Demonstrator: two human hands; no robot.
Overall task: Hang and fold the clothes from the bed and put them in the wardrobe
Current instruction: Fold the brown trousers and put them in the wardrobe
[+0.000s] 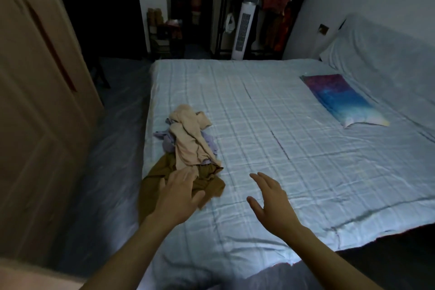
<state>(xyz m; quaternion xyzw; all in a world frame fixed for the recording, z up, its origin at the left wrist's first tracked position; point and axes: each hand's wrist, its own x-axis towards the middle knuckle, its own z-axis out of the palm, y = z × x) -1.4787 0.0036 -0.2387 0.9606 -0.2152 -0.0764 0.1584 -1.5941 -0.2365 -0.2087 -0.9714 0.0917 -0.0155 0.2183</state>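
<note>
Crumpled beige, lilac and brown clothes [188, 148] lie heaped at the bed edge; left hand [177, 198] and right hand [270, 202] reach open-fingered, empty; a careless grab risks dragging garments floorward.

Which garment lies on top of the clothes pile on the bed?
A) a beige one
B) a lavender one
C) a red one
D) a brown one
A: the beige garment is draped over the lavender one, and the brown one sits at the near end of the pile under the left hand.
</note>
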